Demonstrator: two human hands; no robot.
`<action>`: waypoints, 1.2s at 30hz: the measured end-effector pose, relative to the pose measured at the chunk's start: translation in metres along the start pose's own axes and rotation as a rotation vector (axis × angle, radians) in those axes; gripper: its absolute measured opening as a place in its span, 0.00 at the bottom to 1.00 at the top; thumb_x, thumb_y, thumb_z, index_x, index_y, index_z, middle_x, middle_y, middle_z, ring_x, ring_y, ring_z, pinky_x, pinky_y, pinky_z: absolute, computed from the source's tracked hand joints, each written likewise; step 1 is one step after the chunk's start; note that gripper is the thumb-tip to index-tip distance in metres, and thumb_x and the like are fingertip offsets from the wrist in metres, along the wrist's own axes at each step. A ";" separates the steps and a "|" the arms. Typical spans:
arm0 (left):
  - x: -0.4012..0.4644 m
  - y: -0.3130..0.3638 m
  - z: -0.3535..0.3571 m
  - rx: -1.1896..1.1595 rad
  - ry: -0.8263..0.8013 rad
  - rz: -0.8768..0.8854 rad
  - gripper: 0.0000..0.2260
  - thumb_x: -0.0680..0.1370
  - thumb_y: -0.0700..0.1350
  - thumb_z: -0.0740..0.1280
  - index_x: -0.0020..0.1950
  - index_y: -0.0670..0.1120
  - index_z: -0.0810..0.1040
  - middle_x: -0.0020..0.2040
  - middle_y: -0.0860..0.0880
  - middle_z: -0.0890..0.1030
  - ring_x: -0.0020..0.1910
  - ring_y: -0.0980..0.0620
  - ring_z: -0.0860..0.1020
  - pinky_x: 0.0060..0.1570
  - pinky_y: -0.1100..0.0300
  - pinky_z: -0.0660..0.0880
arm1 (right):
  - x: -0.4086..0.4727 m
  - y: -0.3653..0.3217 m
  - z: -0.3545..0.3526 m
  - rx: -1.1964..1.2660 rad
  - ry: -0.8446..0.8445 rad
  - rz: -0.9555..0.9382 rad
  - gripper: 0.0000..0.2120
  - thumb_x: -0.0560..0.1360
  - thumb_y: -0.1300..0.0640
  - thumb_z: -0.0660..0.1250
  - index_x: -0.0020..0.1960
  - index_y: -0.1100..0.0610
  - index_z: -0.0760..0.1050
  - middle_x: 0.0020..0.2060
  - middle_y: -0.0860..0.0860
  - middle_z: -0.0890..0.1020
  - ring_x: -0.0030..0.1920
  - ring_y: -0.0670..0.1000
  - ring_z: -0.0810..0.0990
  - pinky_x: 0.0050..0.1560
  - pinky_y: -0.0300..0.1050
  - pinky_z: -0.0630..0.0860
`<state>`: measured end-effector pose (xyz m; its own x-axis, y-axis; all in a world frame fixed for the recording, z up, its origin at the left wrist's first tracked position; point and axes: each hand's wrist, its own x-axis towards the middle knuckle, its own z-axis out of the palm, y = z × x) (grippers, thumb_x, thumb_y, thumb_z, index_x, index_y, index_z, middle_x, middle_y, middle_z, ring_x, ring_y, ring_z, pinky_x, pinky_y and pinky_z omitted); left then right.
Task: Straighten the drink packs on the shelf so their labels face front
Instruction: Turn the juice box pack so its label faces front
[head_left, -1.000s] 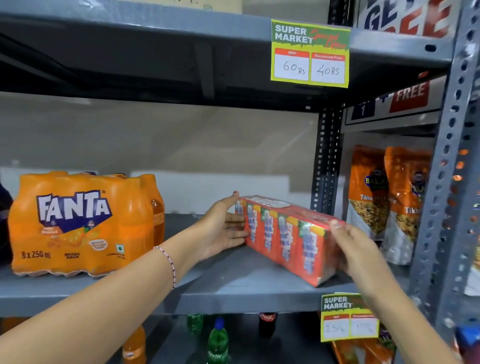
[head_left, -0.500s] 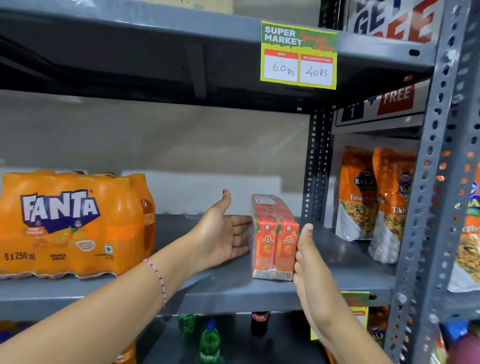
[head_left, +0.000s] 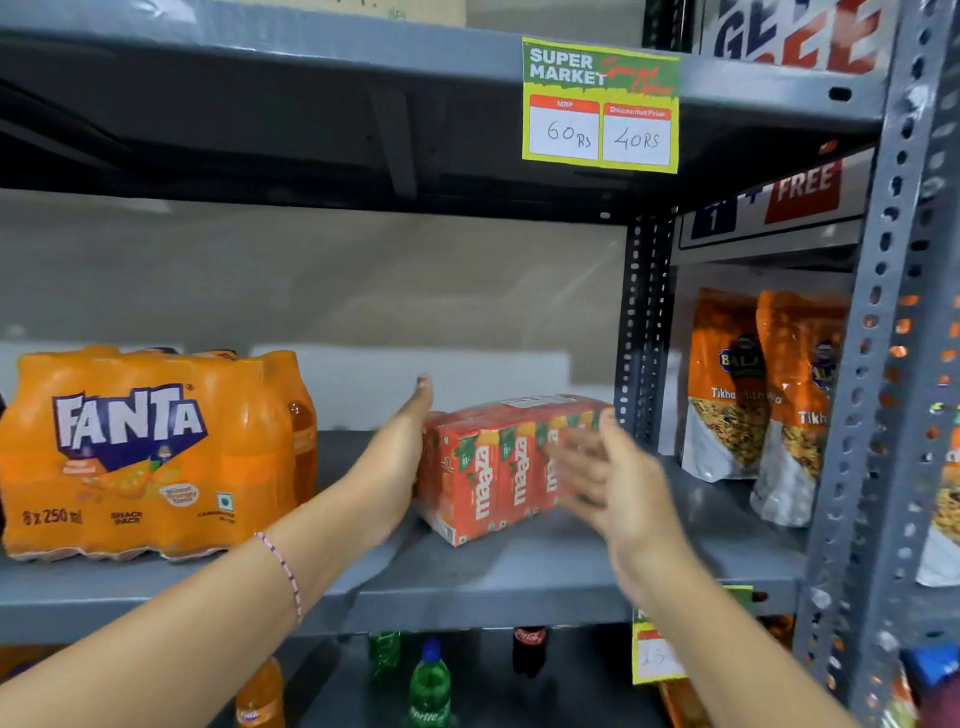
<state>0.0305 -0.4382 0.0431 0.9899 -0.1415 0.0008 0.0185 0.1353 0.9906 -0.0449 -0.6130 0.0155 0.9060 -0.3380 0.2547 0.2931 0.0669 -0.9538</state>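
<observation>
A red-orange Maaza juice-carton pack (head_left: 493, 467) stands on the grey shelf (head_left: 467, 582), its long side with the Maaza labels turned mostly toward me, angled back to the right. My left hand (head_left: 400, 457) lies flat against the pack's left end, fingers extended. My right hand (head_left: 608, 483) is blurred in front of the pack's right part, fingers spread; whether it touches the pack I cannot tell. An orange Fanta bottle pack (head_left: 150, 457) stands at the left with its logo facing front.
Orange snack bags (head_left: 763, 395) stand in the neighbouring bay at the right, behind a perforated steel upright (head_left: 878, 364). A price tag (head_left: 600, 106) hangs from the shelf above. Soda bottles (head_left: 428, 686) stand on the shelf below.
The Maaza pack has been rotated from end-on to long side facing front. My right hand moved from its end to in front of it; my left hand closed in on the left end.
</observation>
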 end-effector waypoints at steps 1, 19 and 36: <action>-0.007 -0.004 0.002 0.065 0.007 0.057 0.27 0.76 0.68 0.60 0.58 0.47 0.78 0.46 0.46 0.86 0.44 0.48 0.84 0.47 0.54 0.77 | 0.022 0.000 -0.014 -0.025 0.105 -0.042 0.16 0.83 0.47 0.58 0.58 0.56 0.80 0.58 0.56 0.85 0.53 0.49 0.83 0.56 0.51 0.76; 0.026 0.014 -0.022 0.083 0.139 0.188 0.08 0.79 0.38 0.63 0.42 0.47 0.73 0.37 0.47 0.81 0.42 0.45 0.81 0.58 0.47 0.75 | 0.118 0.010 -0.029 -0.201 -0.160 0.004 0.11 0.78 0.48 0.68 0.47 0.56 0.80 0.40 0.59 0.85 0.43 0.59 0.85 0.56 0.61 0.78; -0.013 0.001 -0.024 0.267 0.135 0.176 0.15 0.84 0.55 0.51 0.45 0.54 0.73 0.37 0.50 0.83 0.31 0.54 0.82 0.31 0.62 0.72 | 0.058 0.012 -0.036 -0.284 -0.002 -0.091 0.21 0.78 0.41 0.65 0.60 0.56 0.80 0.45 0.53 0.89 0.42 0.50 0.88 0.36 0.39 0.78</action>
<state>0.0206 -0.4127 0.0411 0.9846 -0.0056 0.1745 -0.1740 -0.1175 0.9777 -0.0001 -0.6654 0.0125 0.8805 -0.3288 0.3413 0.2763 -0.2290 -0.9334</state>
